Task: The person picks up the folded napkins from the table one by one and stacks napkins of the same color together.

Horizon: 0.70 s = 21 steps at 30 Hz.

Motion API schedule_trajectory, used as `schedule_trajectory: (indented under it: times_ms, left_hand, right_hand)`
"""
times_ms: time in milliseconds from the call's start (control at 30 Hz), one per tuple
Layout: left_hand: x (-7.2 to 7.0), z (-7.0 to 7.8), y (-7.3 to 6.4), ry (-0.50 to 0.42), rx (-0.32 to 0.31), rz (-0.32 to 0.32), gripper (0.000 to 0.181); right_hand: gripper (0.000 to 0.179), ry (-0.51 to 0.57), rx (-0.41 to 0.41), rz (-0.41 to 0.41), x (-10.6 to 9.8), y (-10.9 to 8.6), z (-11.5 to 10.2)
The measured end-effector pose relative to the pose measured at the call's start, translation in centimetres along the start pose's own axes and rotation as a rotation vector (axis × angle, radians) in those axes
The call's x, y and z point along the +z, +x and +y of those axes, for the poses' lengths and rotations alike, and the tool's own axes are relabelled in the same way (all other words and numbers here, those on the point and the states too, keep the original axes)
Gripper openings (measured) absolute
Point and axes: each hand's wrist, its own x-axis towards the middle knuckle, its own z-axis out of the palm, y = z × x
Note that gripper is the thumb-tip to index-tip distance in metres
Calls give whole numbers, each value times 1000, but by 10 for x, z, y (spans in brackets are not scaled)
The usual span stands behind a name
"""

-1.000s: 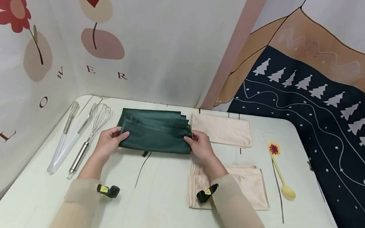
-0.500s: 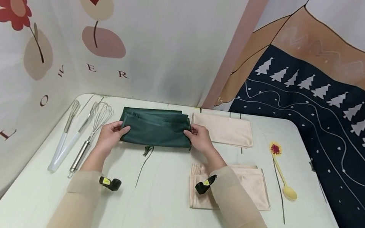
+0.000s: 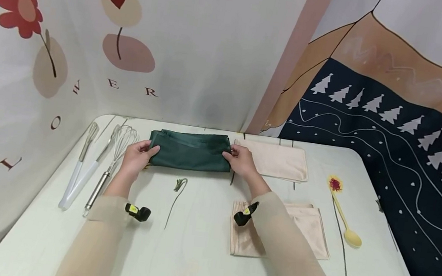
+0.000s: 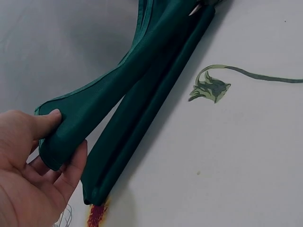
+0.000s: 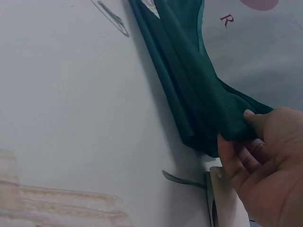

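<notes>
A dark green folded cloth (image 3: 191, 153) lies at the back middle of the table in the head view. My left hand (image 3: 136, 157) pinches its left end between thumb and fingers; in the left wrist view that upper layer of the cloth (image 4: 102, 104) is lifted off the layer beneath. At the opposite end my right hand (image 3: 243, 163) pinches the same layer, thumb on top and fingers underneath, as the right wrist view shows. Below the raised layer, the lower part of the cloth (image 5: 173, 90) forms a narrow folded strip.
Left of the cloth lie a whisk (image 3: 103, 183) and two white-handled utensils (image 3: 72, 183). One folded pale pink cloth (image 3: 276, 161) is at the back right, another (image 3: 309, 229) partly under my right forearm. A yellow spoon (image 3: 352, 238) lies far right. Curtains stand behind the table.
Both hands have moved slightly away from me with the green cloth's near layer, drawing it over the back part. The printed flower stem on the tabletop now shows fully.
</notes>
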Motion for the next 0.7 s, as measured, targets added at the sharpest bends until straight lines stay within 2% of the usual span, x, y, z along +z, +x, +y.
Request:
schedule_trajectory:
  times_ms: [200,367,700]
  left_hand:
    - [3,2,6,12,-6,14,49]
    - [3,4,10,-8,-27,25,49]
    - [3,3,18,-13,-28,67,45]
  right_hand:
    - [34,-21,8,-59,-1,8,-2]
    - [41,-19,36,-68,-1,15,-4]
    - [39,12,78,-71,1,23,-6]
